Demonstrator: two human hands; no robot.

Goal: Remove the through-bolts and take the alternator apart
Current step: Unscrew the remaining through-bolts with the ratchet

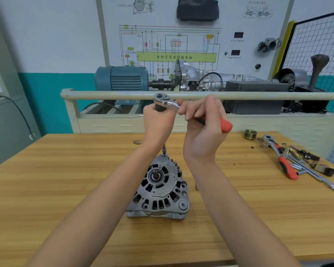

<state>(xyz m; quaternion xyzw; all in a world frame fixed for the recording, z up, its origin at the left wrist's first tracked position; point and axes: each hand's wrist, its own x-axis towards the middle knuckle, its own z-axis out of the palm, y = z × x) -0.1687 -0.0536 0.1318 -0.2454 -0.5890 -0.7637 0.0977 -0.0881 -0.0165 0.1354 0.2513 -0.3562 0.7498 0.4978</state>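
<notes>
Wooden planks make up the surface [66, 180], and behind it stands a white training board [181, 35] with a wiring diagram; its green block carries the characters 自动变速器控制电脑. Below the board sit a blue electric motor [121, 78] and a silver gearbox [197, 76]. On the surface, near its middle, the grey alternator [159, 187] stands with its shaft end turned up toward the camera. Both grips are raised well above it. The left grip [158, 122] has its fingers wrapped around a dark extension bar [164, 150] that runs down to the alternator's far edge, where its socket end meets the housing. The right grip [202, 128] is clamped on the handle of a ratchet wrench [165, 100], whose chrome head sits atop the bar just over the left grip, while the red handle end pokes out past the right palm. Off to the right lie a second red-handled ratchet [280, 157], a brass-coloured pulley [250, 134] and loose small parts [307, 157].
</notes>
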